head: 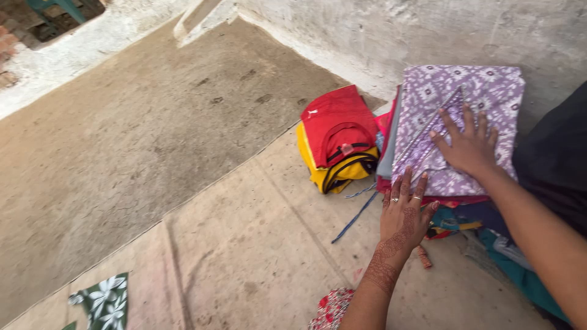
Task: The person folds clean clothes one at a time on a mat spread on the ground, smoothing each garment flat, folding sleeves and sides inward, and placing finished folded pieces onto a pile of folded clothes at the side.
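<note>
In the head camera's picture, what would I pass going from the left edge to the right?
Green flowered cloth → red and yellow folded clothes → left hand → right hand flat on the purple patterned cloth.

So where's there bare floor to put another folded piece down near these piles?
Bare concrete floor lies left of the left hand, between the red and yellow folded pile and the green floral cloth. It is crowded at the wall: the right hand presses the purple printed cloth atop a stack.
</note>
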